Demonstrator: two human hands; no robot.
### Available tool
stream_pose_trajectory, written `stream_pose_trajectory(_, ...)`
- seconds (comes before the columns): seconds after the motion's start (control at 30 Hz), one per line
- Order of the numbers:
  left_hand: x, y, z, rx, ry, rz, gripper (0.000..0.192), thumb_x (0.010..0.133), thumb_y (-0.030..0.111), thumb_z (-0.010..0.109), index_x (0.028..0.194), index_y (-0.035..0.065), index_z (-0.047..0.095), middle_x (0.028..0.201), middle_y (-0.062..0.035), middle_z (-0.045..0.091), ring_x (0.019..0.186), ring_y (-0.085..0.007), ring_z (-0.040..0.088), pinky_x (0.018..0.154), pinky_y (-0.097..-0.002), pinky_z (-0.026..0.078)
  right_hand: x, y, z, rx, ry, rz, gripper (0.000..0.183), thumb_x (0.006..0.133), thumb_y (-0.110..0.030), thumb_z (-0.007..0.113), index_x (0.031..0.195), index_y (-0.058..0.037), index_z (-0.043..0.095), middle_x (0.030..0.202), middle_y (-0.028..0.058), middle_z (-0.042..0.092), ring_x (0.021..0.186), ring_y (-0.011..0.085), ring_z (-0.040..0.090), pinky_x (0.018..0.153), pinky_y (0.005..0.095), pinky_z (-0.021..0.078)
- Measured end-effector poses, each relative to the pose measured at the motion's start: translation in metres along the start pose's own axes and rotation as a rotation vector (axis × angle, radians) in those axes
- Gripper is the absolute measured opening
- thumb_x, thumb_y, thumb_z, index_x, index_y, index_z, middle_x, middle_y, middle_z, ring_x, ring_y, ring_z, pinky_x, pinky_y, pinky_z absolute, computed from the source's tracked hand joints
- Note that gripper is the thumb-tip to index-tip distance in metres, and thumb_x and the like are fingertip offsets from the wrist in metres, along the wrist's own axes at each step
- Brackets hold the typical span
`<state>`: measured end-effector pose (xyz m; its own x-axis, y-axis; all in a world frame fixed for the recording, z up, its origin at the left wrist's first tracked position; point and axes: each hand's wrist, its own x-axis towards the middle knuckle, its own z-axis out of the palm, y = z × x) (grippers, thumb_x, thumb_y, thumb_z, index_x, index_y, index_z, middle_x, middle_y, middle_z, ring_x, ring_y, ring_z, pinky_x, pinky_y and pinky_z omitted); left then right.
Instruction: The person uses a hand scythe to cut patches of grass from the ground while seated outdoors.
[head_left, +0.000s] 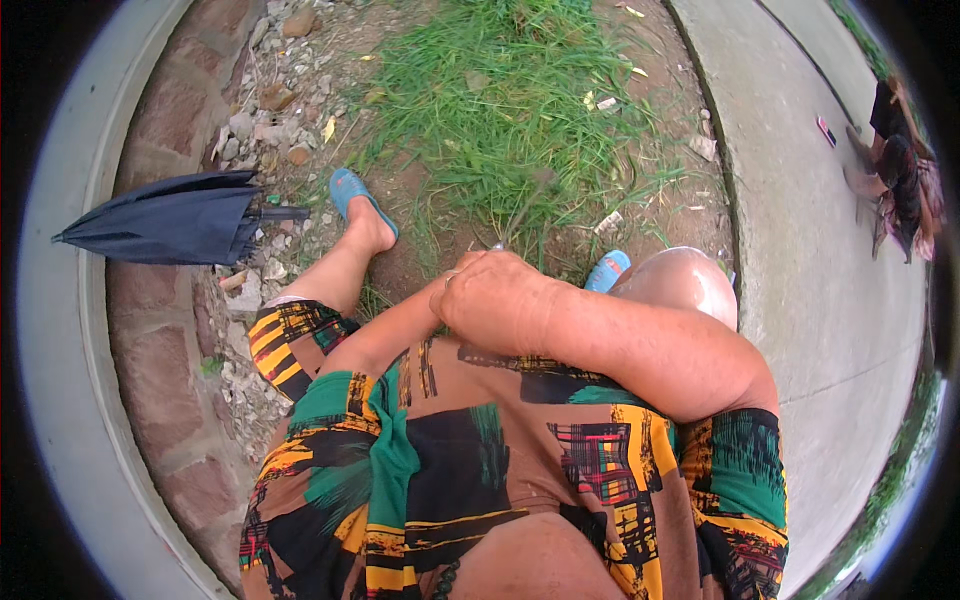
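Note:
My right hand (495, 292) is closed in front of my belly and covers most of my left hand (468, 261). Both are clasped together around the hidden grip of a thin-shafted hand tool. From the front of my knuckles, the tool's metal shaft (517, 217) reaches out over the grass, blurred. Its far end is too smeared to tell its shape. Cut or flattened green grass (517, 112) lies in a heap between my feet and beyond. A ring-like band shows on a finger at the clasp.
A folded dark umbrella (165, 219) lies on the left across rubble (281, 127) and a stone border (161, 390). Blue slippers (349, 187) are on my feet. On the right runs a concrete path (810, 225) with a phone-like object (826, 131) and a seated person (896, 165).

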<state>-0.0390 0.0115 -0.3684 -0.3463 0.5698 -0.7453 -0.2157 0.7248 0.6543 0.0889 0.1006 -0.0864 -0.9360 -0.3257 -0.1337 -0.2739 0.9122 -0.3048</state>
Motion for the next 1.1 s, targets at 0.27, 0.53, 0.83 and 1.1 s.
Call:
stream_pose_trajectory(0.27, -0.051, 0.107, -0.003, -0.152, -0.017, 0.223, 0.034, 0.091, 0.042, 0.043, 0.093, 0.0101, 0.055, 0.052, -0.0017, 0.046, 0.038, -0.0108, 0.04, 0.035, -0.0254, 0.031, -0.006, -0.001, -0.014, 0.068, 0.082, -0.059, 0.012, 0.072, -0.015, 0.056, 0.075, -0.0045, 0.061, 0.071, 0.0137, 0.065, 0.068, 0.0269, 0.065, 0.055, 0.0378, 0.0501)
stream_pose_trajectory(0.53, -0.009, 0.041, -0.008, -0.068, 0.139, 0.179, 0.033, 0.091, 0.038, 0.045, 0.088, 0.0076, 0.056, 0.054, -0.0014, 0.047, 0.042, -0.011, 0.043, 0.039, -0.027, 0.034, -0.006, -0.002, -0.015, 0.039, 0.096, -0.093, 0.01, 0.073, -0.014, 0.055, 0.075, -0.0038, 0.058, 0.069, 0.013, 0.064, 0.065, 0.0254, 0.065, 0.052, 0.0351, 0.0501)
stream_pose_trajectory(0.83, -0.072, 0.124, -0.009, -0.267, 0.0, 0.124, 0.034, 0.091, 0.041, 0.044, 0.092, 0.0081, 0.052, 0.052, 0.0011, 0.043, 0.037, -0.008, 0.038, 0.034, -0.0225, 0.029, -0.018, -0.006, -0.03, 0.007, -0.01, -0.061, 0.015, 0.074, -0.014, 0.057, 0.083, -0.002, 0.055, 0.071, 0.0123, 0.064, 0.062, 0.0227, 0.065, 0.049, 0.0334, 0.0495)
stream_pose_trajectory(1.1, -0.038, 0.113, -0.013, -0.292, 0.035, 0.339, 0.033, 0.093, 0.04, 0.04, 0.095, 0.0093, 0.051, 0.056, 0.0003, 0.047, 0.039, -0.0095, 0.041, 0.036, -0.0235, 0.033, -0.016, -0.001, -0.026, 0.101, 0.042, -0.066, 0.018, 0.074, -0.015, 0.058, 0.085, -0.0013, 0.056, 0.07, 0.0125, 0.063, 0.064, 0.0272, 0.065, 0.052, 0.0359, 0.0502)
